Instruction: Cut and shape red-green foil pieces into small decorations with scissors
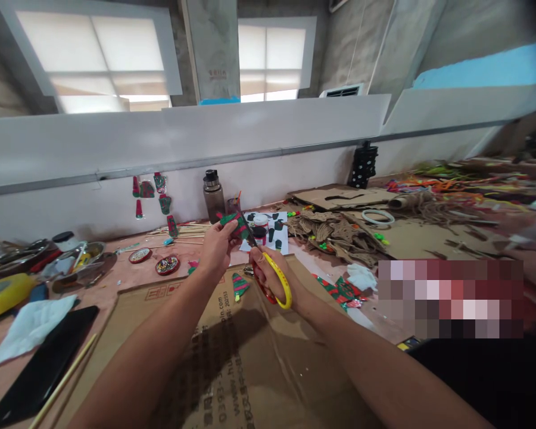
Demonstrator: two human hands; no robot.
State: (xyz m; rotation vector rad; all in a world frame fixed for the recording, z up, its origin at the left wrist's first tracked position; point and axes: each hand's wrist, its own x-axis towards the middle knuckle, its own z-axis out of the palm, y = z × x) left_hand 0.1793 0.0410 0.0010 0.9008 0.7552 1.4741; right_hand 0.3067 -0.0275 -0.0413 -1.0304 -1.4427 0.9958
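Note:
My left hand pinches a green and red patterned piece above the cardboard sheet. My right hand is closed round scissors with yellow handles, their dark blades pointing up and left beside the piece. A small green and pink striped triangle lies on the cardboard below my hands. Behind them is a printed sheet with dark shapes, a small jar standing on it. More red and green pieces lie to the right of my right hand.
A dark bottle stands by the wall. Two bead dishes sit left of my hands. At left are a black tablet, a white cloth and yellow tape. Brown netting and a white ring are at right; another person's hand shows far right.

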